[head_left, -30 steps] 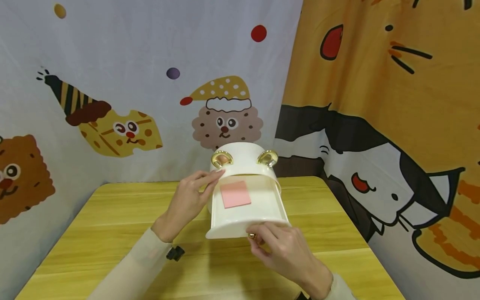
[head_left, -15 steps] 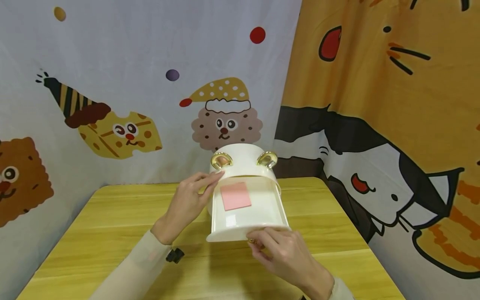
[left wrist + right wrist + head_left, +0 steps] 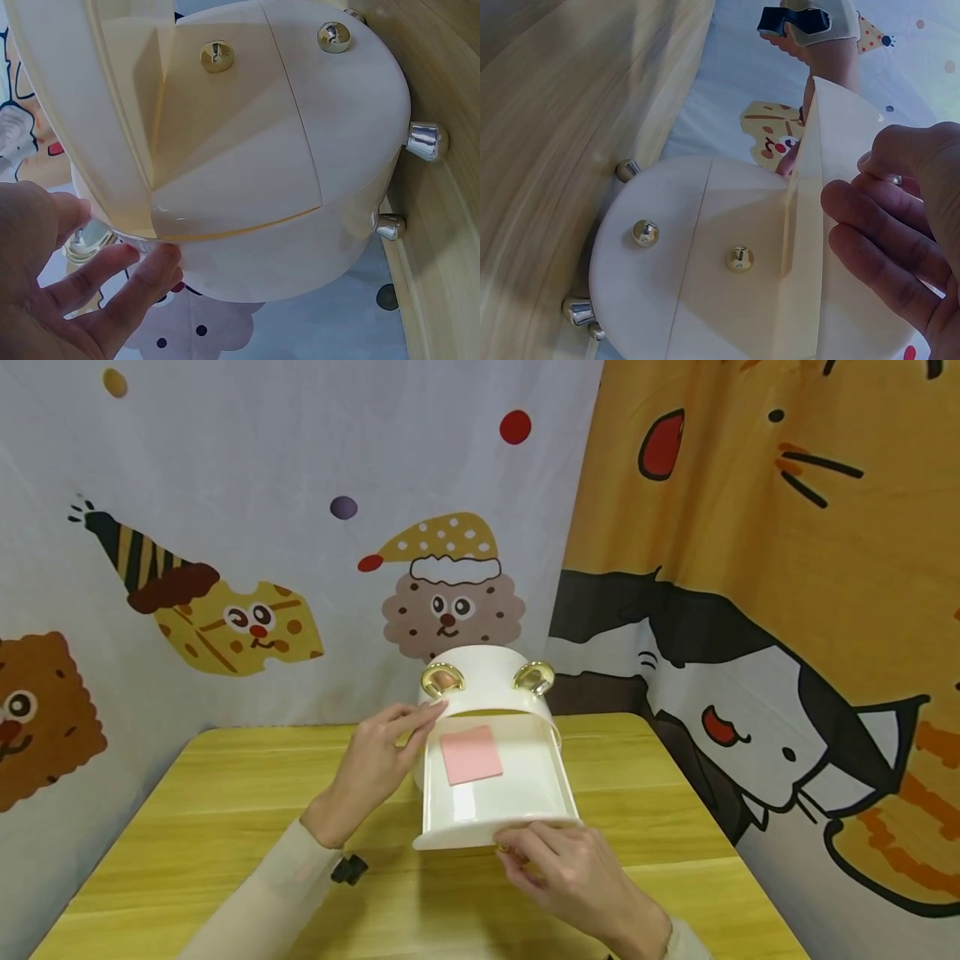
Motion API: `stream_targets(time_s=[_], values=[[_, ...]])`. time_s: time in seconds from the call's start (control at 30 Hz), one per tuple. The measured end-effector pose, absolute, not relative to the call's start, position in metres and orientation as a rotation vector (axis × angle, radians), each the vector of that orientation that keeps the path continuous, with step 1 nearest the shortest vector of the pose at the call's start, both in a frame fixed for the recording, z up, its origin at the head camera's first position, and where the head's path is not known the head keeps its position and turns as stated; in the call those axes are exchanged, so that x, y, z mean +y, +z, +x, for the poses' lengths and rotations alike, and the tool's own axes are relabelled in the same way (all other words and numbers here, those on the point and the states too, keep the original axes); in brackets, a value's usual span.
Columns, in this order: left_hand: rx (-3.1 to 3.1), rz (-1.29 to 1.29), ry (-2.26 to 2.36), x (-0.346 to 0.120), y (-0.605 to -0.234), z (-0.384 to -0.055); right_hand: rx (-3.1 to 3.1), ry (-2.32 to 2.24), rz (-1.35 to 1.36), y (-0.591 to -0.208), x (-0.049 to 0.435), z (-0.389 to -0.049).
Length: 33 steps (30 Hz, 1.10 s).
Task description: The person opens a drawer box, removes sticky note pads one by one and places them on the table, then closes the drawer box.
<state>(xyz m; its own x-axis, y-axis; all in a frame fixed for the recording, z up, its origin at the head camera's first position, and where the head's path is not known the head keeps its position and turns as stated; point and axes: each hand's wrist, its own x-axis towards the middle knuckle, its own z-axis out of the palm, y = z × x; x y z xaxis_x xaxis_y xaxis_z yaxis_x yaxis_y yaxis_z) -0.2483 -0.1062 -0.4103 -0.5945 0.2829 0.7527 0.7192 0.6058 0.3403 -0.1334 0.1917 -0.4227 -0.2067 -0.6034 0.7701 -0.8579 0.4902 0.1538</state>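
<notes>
A small gold round knob (image 3: 504, 848) is pinched between the thumb and bent fingers of the right hand (image 3: 573, 868), with hardly any gap left. The knob is joined to the front of an open white shiny plastic drawer (image 3: 517, 797), which is seen just past the right fingertips. The drawer is pointed straight at the person, and its sides are lined up from the box to the grip. Which way it is longest cannot be told for sure. Its front is made wide, flat and curved along the bottom, and a bright spot of light is seen on its floor.

Behind the drawer, farther from the grip, a white rounded plastic box (image 3: 483, 672) is seen, with its front turned to the person. It is topped with two shiny gold round ears (image 3: 534, 678). Two more gold balls (image 3: 217, 56) are set in its front, under the drawer, and it is held up by silver feet (image 3: 427, 141) on a yellow wooden table (image 3: 262, 827).

Past the drawer's front, a pink square of paper (image 3: 471, 755) is laid flat inside. The box's left edge is touched by the spread, slightly bent fingers of the left hand (image 3: 375, 764).
</notes>
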Motion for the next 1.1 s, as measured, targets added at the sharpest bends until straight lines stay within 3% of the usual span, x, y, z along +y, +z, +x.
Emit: stream_targets(time_s=[1.1], values=[[-2.189,-0.779,-0.855,-0.107,-0.409,-0.248,-2.022,0.378,1.281,-0.413,0.203,-0.131]])
